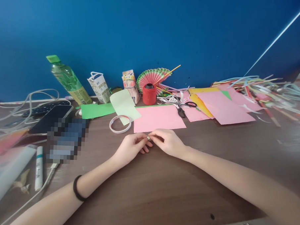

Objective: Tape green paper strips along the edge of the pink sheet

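My left hand and my right hand meet fingertip to fingertip on the brown table. Both pinch one tiny pale piece between thumb and fingers; I cannot make out what it is. A black band sits on my left wrist. Just beyond the hands lies a pink paper sheet. A roll of white tape lies to its left, on a pale green sheet.
Black scissors, a red thread spool, a folded paper fan, small cartons, a green bottle, more coloured sheets and a heap of paper strips line the blue wall. Phone, cables and glue stick lie left.
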{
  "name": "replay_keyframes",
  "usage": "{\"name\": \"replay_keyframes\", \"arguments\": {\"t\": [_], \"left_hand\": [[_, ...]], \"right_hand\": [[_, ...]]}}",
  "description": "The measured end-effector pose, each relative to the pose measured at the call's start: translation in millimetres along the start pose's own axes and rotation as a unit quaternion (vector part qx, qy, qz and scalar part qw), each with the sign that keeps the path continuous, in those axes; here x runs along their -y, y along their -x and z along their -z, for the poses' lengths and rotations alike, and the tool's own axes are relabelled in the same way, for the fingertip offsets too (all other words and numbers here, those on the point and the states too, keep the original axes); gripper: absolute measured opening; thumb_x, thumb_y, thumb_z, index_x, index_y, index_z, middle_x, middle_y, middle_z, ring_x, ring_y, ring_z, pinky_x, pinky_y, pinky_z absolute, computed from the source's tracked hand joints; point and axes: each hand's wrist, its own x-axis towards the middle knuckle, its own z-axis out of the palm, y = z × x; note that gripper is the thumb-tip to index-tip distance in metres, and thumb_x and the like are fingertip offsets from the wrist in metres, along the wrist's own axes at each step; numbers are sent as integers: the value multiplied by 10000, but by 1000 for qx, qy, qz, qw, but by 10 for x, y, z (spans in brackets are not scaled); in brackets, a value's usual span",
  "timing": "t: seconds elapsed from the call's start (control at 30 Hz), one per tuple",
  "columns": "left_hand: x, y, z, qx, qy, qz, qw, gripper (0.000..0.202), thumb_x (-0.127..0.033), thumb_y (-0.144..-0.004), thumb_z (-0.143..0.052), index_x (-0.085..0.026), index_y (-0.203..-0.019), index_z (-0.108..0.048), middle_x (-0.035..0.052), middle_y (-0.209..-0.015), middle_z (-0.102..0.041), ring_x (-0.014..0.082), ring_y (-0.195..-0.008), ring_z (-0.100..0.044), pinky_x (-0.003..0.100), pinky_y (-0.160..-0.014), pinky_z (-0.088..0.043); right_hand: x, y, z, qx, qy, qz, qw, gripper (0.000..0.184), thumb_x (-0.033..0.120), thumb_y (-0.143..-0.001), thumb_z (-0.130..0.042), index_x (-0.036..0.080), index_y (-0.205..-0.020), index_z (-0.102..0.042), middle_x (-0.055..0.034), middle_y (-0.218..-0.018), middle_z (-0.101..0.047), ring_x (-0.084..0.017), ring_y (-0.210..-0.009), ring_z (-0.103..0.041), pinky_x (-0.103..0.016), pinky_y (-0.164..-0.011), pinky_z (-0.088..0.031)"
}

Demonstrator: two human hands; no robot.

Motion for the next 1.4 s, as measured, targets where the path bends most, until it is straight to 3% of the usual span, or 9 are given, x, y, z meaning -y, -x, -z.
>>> {"name": "replay_keyframes", "arguments": {"t": [0.33,0.6,1.17,1.27,1.4], "left_hand": [[31,62,-27,-81,-203,-115,969,201,-211,-829,-428,-179,-852,-624,6,-740,-685,116,-592,-621,223,-641,-469],[81,72,-55,-109,-257,-160,947,208,-158,-816,-431,-175,-870,-631,-16,-646,-668,115,-590,-625,205,-609,-452],[84,39,-32,-69,-160,-118,978,197,-226,-839,-406,-182,-847,-598,5,-747,-676,107,-570,-602,237,-625,-477],[123,18,-24,-67,-137,-101,983,206,-257,-849,-398,-180,-830,-588,13,-737,-669,111,-577,-596,236,-602,-473],[135,6,-18,-64,-101,-84,989,209,-286,-853,-392,-179,-854,-572,20,-755,-662,111,-578,-589,228,-566,-465]], "right_hand": [[16,0,23,5,-46,-4,999,155,199,-831,-476,164,-805,-624,-12,-696,-638,-101,-571,-518,-219,-567,-386],[5,5,-14,-12,-9,40,999,132,184,-816,-471,165,-794,-600,0,-635,-604,-88,-515,-483,-204,-516,-372],[-17,-20,34,-29,-37,-1,999,108,180,-801,-460,176,-741,-550,30,-596,-532,-72,-495,-432,-187,-488,-350],[-98,-67,107,-65,-26,-25,997,106,198,-793,-463,175,-775,-565,27,-597,-530,-82,-509,-459,-197,-504,-366],[-325,-184,307,-154,-61,-125,978,151,253,-792,-448,169,-761,-570,4,-628,-573,-95,-497,-505,-214,-500,-400]]}}
